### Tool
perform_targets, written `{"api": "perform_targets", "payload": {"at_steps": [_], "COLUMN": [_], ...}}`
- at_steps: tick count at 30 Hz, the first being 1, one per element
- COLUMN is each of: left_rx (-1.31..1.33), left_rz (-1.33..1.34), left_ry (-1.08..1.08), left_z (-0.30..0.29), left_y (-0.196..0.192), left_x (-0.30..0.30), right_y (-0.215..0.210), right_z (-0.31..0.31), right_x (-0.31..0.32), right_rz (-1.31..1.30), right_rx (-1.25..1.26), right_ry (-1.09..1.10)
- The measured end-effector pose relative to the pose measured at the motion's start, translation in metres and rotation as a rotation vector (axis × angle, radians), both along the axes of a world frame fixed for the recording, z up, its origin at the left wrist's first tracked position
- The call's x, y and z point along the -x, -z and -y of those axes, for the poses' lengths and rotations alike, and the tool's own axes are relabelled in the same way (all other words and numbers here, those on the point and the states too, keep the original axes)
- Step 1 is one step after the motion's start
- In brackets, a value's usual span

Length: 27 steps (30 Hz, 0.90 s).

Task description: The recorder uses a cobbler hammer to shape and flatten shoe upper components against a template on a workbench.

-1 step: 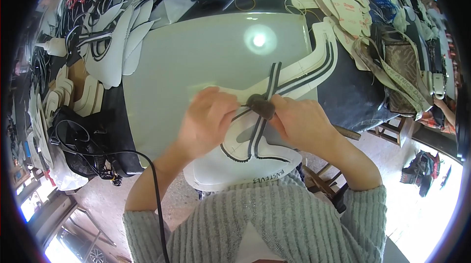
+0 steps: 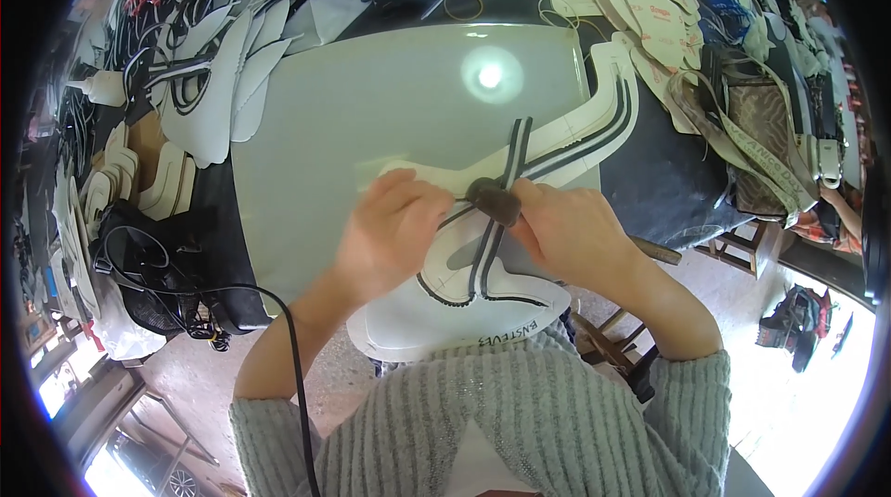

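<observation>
A hammer with a dark head (image 2: 494, 202) and a wooden handle (image 2: 655, 250) is in my right hand (image 2: 580, 232), whose fingers are closed around it. Its head lies over crossing black-and-white striped trim (image 2: 518, 149) on a curved white pattern piece (image 2: 445, 335). My left hand (image 2: 394, 232) is closed just left of the head, its fingertips pinching by a thin dark strip (image 2: 455, 217). More striped trim (image 2: 580, 144) follows the long arm of a pale curved piece (image 2: 603, 79) reaching toward the far right. My fingers and the hammer head partly hide where the trims cross.
Under the work lies a pale smooth board (image 2: 316, 126) on a black-covered table. White cut pieces (image 2: 200, 116) and a white squeeze bottle (image 2: 100, 87) are at left, near a black bag (image 2: 158, 265). Cream pieces (image 2: 640, 14) and a patterned strapped bag (image 2: 756, 144) sit at right.
My left hand has shifted very slightly. My right hand, the hammer and the pattern pieces hold the same place.
</observation>
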State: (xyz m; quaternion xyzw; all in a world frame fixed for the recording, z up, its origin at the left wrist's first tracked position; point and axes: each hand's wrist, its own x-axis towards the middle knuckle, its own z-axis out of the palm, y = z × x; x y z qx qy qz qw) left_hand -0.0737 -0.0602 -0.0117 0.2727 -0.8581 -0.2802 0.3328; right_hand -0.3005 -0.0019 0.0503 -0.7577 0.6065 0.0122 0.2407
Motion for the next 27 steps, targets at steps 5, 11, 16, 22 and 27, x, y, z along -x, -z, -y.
{"api": "perform_targets", "payload": {"at_steps": [5,11,16,22,27], "left_rx": [0.342,0.355,0.373,0.097,0.083], "left_rz": [0.146,0.153,0.146,0.007,0.002], "left_ry": [0.111,0.133,0.119,0.052,0.094], "left_z": [-0.004,-0.004,-0.004,0.000,0.003], "left_y": [0.002,0.003,0.003,0.004,0.002], "left_x": [-0.004,-0.005,-0.005,-0.004,-0.007], "right_y": [-0.004,-0.001,-0.009,0.001,-0.003], "right_z": [0.001,0.005,0.008,0.004,0.006], "right_x": [0.001,-0.007,-0.010,-0.011,-0.010], "right_rz": [0.071,0.063,0.169,0.057,0.109], "right_rx": [0.011,-0.068,0.063,-0.052,-0.021], "right_ry": [0.037,0.022,0.058,0.021,0.025]}}
